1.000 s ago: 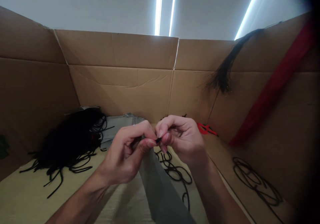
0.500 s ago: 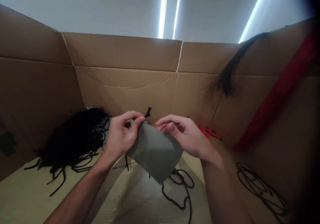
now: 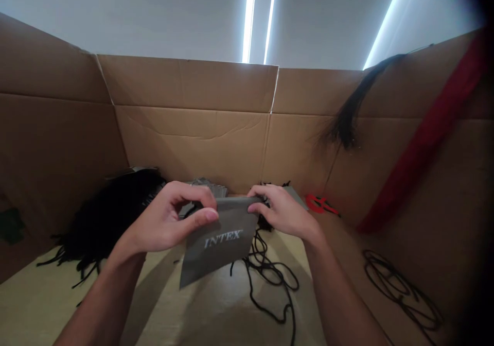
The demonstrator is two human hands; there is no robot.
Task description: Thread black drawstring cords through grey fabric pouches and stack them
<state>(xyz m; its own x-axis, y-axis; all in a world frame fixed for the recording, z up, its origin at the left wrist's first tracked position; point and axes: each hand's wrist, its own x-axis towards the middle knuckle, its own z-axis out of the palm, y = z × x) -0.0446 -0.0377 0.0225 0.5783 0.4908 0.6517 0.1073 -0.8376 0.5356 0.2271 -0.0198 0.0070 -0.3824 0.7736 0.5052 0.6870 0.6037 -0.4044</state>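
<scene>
I hold a small grey fabric pouch [image 3: 219,243] printed "INTEX" in front of me, above the floor of a large cardboard box. My left hand [image 3: 170,220] pinches its upper left corner between thumb and fingers. At the upper right corner my right hand [image 3: 281,214] grips the top edge with curled fingers. A black cord [image 3: 270,274] trails from under the pouch and loops over the box floor.
Tall cardboard walls [image 3: 193,124] enclose the space. A heap of black cords [image 3: 111,217] lies at the left, with grey pouches [image 3: 203,184] stacked behind my hands. Red scissors [image 3: 320,203] lie at the right, near a coiled black cord [image 3: 401,284]. A red strap [image 3: 420,135] and a dark tassel [image 3: 347,122] hang on the right wall.
The pouch has turned so its printed side faces me and it hangs flat. My hands moved apart to its two top corners. The cord end that stuck up by my left thumb is gone from view.
</scene>
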